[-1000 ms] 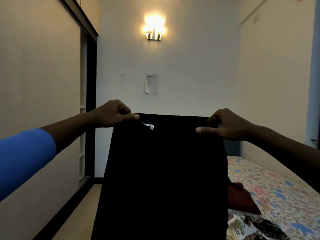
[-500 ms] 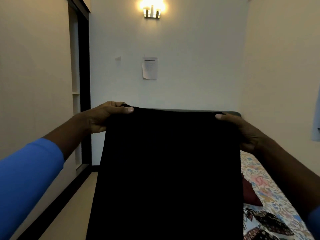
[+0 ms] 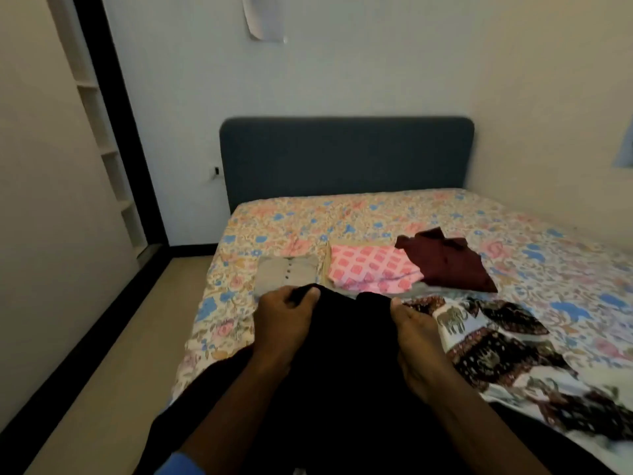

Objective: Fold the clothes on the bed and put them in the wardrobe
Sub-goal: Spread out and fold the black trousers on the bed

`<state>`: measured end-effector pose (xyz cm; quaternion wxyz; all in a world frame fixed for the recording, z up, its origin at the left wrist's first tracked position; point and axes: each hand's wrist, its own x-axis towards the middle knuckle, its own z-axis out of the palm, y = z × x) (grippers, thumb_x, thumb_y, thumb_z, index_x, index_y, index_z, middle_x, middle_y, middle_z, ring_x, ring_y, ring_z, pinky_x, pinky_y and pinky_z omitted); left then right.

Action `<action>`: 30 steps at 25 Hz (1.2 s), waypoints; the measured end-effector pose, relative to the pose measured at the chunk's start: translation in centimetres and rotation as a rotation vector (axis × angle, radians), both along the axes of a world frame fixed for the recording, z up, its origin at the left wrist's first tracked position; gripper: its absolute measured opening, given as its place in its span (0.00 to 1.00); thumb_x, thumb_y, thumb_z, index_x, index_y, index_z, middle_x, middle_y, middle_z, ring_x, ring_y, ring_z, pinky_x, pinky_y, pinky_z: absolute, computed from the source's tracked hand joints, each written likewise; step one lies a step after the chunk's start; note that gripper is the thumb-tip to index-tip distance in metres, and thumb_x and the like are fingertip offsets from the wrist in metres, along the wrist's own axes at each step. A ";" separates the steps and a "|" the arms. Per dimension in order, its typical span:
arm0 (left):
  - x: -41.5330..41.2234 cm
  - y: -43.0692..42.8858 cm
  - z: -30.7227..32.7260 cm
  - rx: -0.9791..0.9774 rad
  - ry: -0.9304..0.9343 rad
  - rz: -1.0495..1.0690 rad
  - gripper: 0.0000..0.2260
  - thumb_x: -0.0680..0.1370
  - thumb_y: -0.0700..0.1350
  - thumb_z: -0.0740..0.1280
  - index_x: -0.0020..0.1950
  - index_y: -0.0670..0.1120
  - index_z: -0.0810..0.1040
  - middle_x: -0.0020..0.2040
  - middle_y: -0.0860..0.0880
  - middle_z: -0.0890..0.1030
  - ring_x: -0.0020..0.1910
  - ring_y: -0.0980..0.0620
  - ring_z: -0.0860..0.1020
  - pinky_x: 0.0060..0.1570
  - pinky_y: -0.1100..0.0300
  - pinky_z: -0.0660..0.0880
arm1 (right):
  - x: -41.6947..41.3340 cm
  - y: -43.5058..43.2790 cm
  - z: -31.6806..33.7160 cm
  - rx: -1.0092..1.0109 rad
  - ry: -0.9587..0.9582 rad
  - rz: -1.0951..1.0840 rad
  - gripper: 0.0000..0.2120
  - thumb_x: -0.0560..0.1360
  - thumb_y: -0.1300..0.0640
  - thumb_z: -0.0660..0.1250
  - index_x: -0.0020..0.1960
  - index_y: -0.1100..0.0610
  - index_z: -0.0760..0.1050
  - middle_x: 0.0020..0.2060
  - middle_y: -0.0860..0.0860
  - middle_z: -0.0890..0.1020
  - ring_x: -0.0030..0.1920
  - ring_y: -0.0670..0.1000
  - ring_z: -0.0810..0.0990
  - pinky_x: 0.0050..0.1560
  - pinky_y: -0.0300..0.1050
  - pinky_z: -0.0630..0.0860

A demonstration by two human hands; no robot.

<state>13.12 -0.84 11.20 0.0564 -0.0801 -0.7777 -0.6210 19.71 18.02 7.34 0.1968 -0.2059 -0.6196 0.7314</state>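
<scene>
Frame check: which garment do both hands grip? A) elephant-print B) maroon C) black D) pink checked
C: the left hand and the right hand both grip the top edge of the black garment, low over the bed.

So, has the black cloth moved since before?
Yes. The black cloth went down: its top edge was held level with the headboard top, and now it is down at the bed, well below the headboard.

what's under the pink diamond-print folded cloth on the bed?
Under the pink diamond-print folded cloth, a tan fabric edge shows at its left and far sides. The rest of that layer is covered.
</scene>
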 end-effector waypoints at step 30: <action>-3.8 1.1 3.6 -0.655 0.225 -0.890 0.13 0.81 0.36 0.67 0.60 0.52 0.82 0.52 0.43 0.83 0.50 0.47 0.80 0.47 0.59 0.78 | 2.7 2.2 -0.2 0.098 0.261 -0.009 0.12 0.81 0.47 0.67 0.53 0.55 0.82 0.44 0.49 0.87 0.47 0.49 0.86 0.42 0.40 0.79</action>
